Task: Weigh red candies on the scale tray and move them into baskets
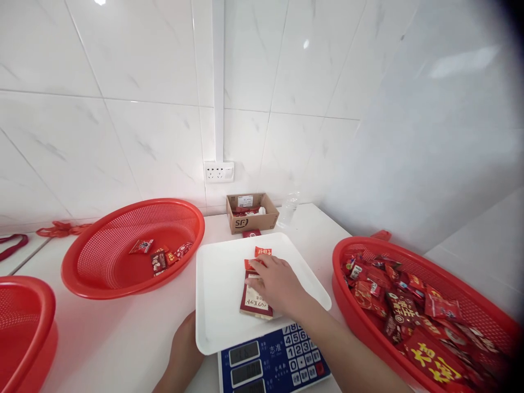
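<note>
A white tray [221, 305] rests on a blue electronic scale [274, 355] with a keypad and small displays. On the tray lie a cream and maroon snack packet [256, 303] and, beyond it, a small red packet [262, 251]. My right hand [280, 284] reaches in from the right over these packets. Its fingers are bent around another red snack packet [248, 265], partly covered by the hand. My left hand [190, 338] is low beside the tray's left edge; the tray hides its fingers.
A red basket [339, 262] full of wrapped snacks stands right. Another red basket [135, 210] with a few packets is left, and part of a third [49, 300] shows at the left edge. Behind the tray are a cardboard box [262, 221] and a clear plastic item [290, 207], by the tiled wall.
</note>
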